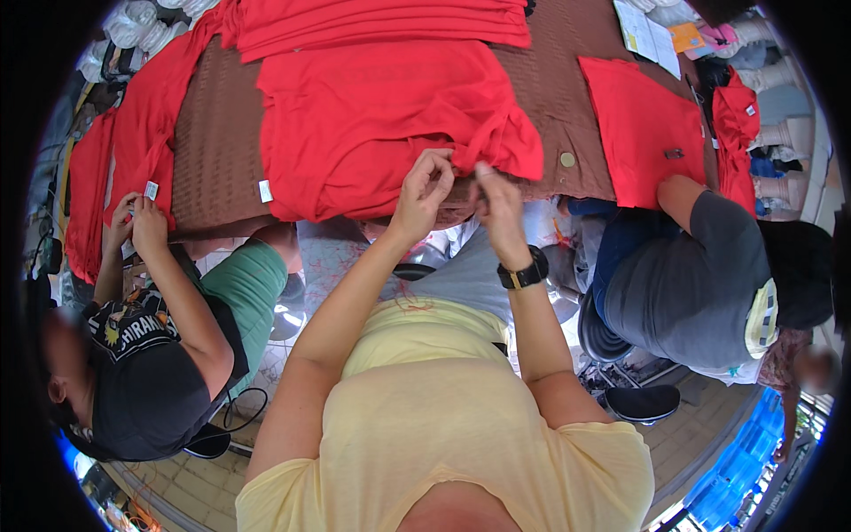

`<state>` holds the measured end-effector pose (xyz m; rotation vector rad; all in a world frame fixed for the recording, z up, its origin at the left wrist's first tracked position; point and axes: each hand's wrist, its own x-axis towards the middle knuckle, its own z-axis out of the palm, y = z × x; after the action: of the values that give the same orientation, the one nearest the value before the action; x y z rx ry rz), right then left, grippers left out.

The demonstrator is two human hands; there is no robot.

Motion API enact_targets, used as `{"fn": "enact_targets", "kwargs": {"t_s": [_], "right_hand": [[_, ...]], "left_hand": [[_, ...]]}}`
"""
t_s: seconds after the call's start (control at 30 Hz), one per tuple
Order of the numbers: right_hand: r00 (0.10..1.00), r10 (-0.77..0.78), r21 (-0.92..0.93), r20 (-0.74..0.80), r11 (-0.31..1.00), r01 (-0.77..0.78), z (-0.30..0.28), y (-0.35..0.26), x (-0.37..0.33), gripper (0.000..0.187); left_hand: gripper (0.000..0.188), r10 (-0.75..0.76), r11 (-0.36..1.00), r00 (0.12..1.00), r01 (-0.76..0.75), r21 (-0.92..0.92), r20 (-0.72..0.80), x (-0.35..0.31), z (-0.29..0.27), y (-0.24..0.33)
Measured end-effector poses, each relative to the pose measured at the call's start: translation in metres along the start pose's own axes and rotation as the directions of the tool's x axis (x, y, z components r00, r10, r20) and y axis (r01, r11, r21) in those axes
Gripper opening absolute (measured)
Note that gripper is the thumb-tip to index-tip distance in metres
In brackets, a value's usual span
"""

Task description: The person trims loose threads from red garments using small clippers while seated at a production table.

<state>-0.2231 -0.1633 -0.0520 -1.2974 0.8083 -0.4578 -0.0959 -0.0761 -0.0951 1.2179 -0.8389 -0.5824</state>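
Head view | red garment [372,115] is lying on the brown cloth [217,133] | left hand [420,197] is curling at its near edge, right hand [502,208] is showing blurred alongside; cannot tell either grip | seemingly working that edge; next move probably needing a steady pinch

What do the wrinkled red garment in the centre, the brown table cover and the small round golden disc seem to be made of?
Red garment: probably matte knit cloth; it drapes and creases. Brown table cover: seemingly matte textile, with a textured pattern. Golden disc: perhaps smooth metal by its colour, possibly plastic.
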Motion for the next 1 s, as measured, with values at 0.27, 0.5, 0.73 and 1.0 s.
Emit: {"fn": "enact_targets", "kwargs": {"t_s": [0.27,0.5,0.73,1.0], "right_hand": [[0.980,-0.132,0.174,-0.149,0.972,0.157,-0.004,0.011,0.020,0.016],[0.998,-0.066,0.438,-0.005,0.897,0.061,-0.007,0.006,0.018,0.012],[0.996,-0.076,0.395,0.054,0.918,0.048,-0.016,0.004,0.018,0.013],[0.996,-0.085,0.401,-0.014,0.912,0.084,-0.008,0.010,0.018,0.011]], "left_hand": [[0.018,0.016,0.998,0.988,-0.006,0.066,-0.156,0.001,0.025,0.015],[0.028,-0.040,0.999,0.986,0.041,0.001,-0.164,0.002,0.015,0.000],[0.030,0.000,0.996,0.993,0.011,0.088,-0.119,0.009,0.024,0.027],[0.016,0.023,0.969,0.990,0.011,0.246,-0.136,0.008,0.020,0.013]]}}
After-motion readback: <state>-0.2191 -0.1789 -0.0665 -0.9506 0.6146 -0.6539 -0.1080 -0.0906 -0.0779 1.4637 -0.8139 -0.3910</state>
